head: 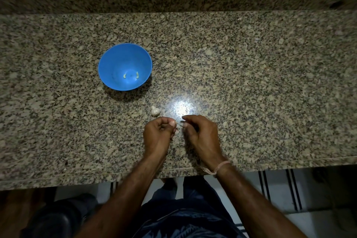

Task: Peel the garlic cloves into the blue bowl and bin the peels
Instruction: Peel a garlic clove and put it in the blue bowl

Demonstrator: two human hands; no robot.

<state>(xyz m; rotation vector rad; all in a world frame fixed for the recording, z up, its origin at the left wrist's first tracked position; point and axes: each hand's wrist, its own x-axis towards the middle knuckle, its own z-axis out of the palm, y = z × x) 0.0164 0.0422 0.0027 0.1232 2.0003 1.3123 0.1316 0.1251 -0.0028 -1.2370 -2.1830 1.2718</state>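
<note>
**Hands over the near edge, garlic just past your left knuckles**

Garlic piece (pixel 155 110): unpeeled, pale, lying on the tabletop (pixel 251 83) just beyond your left hand (pixel 159 131), close to it but not touching. It sits between that hand and the blue bowl (pixel 108 58).

The bowl stands upright, left of centre and about midway between the near and far edges, well apart from both hands. Two peeled cloves lie in its bottom, one (pixel 125 76) left of the other (pixel 137 75), not touching.

Your hands are side by side near the middle of the near edge, fingertips facing each other with a small gap between them.

- Left hand: fingers curled in tight, thumb against the fingertips. I can't tell whether anything is in it.
- Right hand (pixel 201 133): fingers curled, thumb and forefinger pinching a pale bit (pixel 183 124). It's too small to tell clove from peel.

Both forearms come in over the near edge, angled toward each other. There's a thread band (pixel 222 166) on your right wrist.
</note>
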